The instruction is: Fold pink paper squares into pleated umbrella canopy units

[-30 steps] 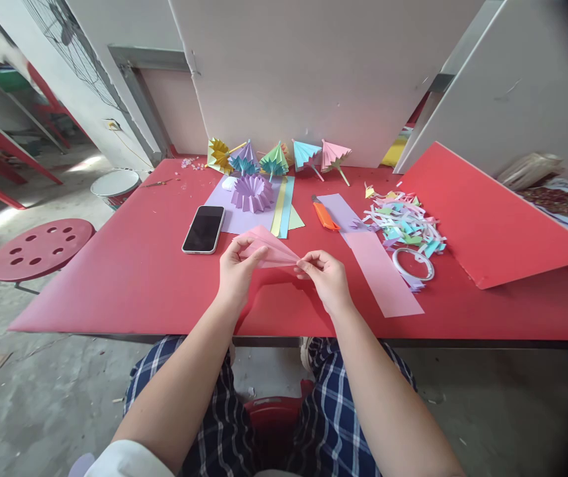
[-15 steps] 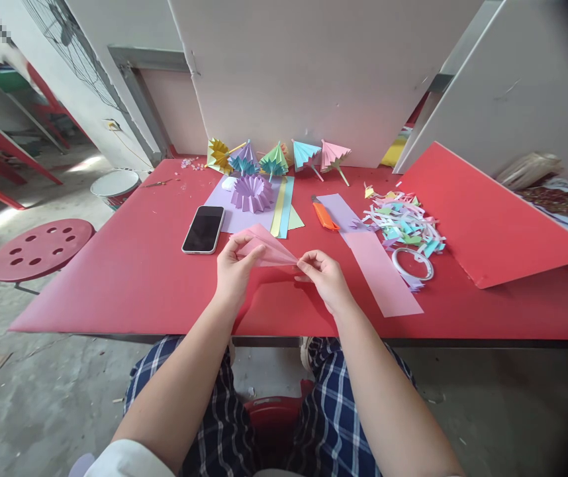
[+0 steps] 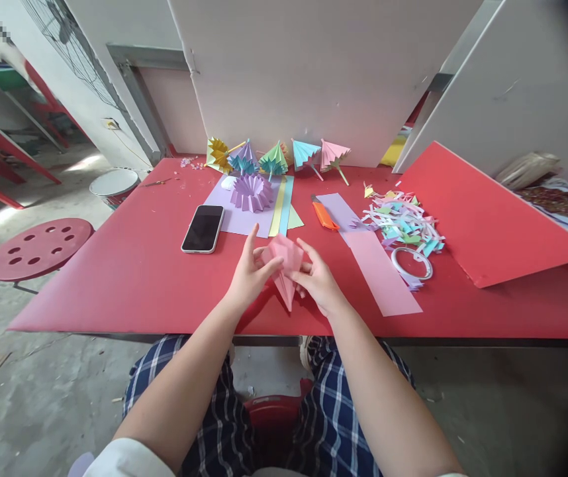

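Head view: we see both hands meeting over the near middle of the red table (image 3: 130,278), with a folded pink paper piece (image 3: 284,265) between them. Left hand (image 3: 250,277) has fingers closed on the piece's left side, index finger raised; right hand (image 3: 320,281) pinches its right side with thumb and fingers. The piece is pleated, wide at its far end and tapering to a point toward the near table edge, held just above the tabletop. Far left of the hands, a black phone (image 3: 203,228) lies face up. Beyond it, a lilac sheet (image 3: 224,209) carries a pleated purple rosette (image 3: 251,192), with yellow and blue paper strips (image 3: 280,207) just beside. Along the far edge, against a white board, stands a row of small paper umbrellas (image 3: 274,158) in yellow, blue, green and pink. Right of the hands lies a long pink paper strip (image 3: 380,271), its far end lilac, and an orange cutter (image 3: 324,215) just beside that end. Farther right: a heap of coloured paper scraps (image 3: 403,222) and a tape ring (image 3: 413,263) touching the heap's near side. A red stool (image 3: 38,248) stands left of the table.
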Demonstrator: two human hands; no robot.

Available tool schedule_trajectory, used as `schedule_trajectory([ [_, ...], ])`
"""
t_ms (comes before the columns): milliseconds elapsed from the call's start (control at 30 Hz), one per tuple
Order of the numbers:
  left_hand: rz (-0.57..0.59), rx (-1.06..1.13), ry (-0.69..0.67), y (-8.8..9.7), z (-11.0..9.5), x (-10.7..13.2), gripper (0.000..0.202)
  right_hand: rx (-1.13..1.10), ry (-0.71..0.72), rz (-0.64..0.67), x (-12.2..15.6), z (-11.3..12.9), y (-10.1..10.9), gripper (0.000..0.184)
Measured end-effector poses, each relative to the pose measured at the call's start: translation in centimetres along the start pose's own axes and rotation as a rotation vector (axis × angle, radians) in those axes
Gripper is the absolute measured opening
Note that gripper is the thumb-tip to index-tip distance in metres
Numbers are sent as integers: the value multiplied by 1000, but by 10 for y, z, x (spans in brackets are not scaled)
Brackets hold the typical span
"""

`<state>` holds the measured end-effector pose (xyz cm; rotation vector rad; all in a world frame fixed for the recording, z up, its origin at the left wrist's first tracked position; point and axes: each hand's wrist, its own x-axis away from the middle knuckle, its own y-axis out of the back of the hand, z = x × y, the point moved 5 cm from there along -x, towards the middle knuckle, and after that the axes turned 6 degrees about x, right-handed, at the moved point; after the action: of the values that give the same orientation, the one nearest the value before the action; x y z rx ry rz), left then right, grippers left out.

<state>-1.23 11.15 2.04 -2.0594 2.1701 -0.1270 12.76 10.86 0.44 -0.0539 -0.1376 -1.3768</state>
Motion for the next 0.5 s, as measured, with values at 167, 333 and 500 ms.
schedule_trajectory([
  [167, 73, 123, 177, -7, 6, 1, 81, -127, 33, -197, -5, -3, 13, 93],
  [333, 219, 104, 338, -15, 7, 8, 84, -90, 49, -300, -7, -8, 20, 97],
  [500, 306, 113, 347, -18, 9, 9, 78, -18, 75, -274, -8, -10, 19, 92],
])
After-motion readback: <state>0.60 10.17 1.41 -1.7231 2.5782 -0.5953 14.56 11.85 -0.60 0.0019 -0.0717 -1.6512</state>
